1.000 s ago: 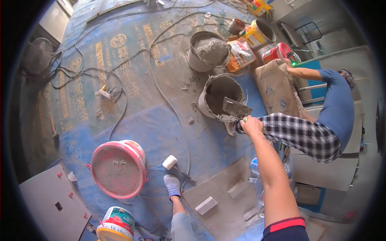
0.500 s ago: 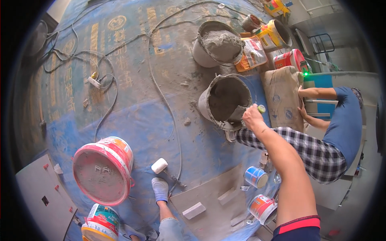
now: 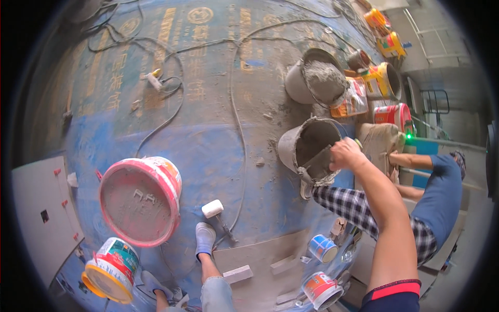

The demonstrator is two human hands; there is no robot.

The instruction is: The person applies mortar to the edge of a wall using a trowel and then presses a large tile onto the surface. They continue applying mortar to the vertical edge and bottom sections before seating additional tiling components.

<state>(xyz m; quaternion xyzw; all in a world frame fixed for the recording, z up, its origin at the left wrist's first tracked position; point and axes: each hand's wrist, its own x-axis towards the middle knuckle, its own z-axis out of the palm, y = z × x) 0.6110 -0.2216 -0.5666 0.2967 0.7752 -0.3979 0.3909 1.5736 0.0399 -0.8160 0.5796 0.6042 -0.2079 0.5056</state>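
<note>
Grey metal trowel (image 3: 317, 165), likely stiff and fairly light, best held by its handle (image 3: 358, 142), tilts at the mortar bucket's (image 3: 289, 146) mouth; the right hand (image 3: 345, 154) curls tightly round that handle. Left hand: out of view.

The floor sheet (image 3: 197, 138) around me is blue, with big yellow marks, and lots of it is dusty and grey. A long grey cord (image 3: 240, 132) winds across it. On my left I see a pale panel (image 3: 41, 192) with red bits and a small dark hole. A flat grey board (image 3: 275, 249) lies low down, near the middle. A tiny green light (image 3: 409, 137) glows on my right. Soft, pale light falls over the floor.
</note>
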